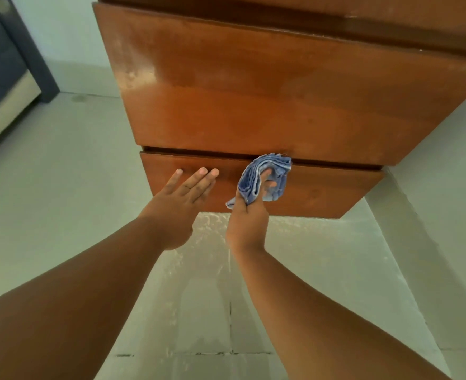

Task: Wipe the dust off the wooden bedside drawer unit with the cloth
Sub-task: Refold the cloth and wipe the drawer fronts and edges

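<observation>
While right hand (249,212) grips bunched blue cloth (264,178), fingers closed round folds, cloth sits at top edge of lower drawer front (322,189). Left hand (181,198) spread flat, holding nothing, near or on same front; contact unclear. Step: wiping lower drawer of wooden drawer unit (253,86). Next move likely sideways sweep. Right half of front free; pale floor (61,187) open below.

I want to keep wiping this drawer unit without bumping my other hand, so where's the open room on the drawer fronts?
The big upper drawer front is bare all across. On the lower drawer front, the stretch right of the cloth is free. It is crowded at its left and middle, where the open left hand and the right hand holding the cloth sit close together.
</observation>
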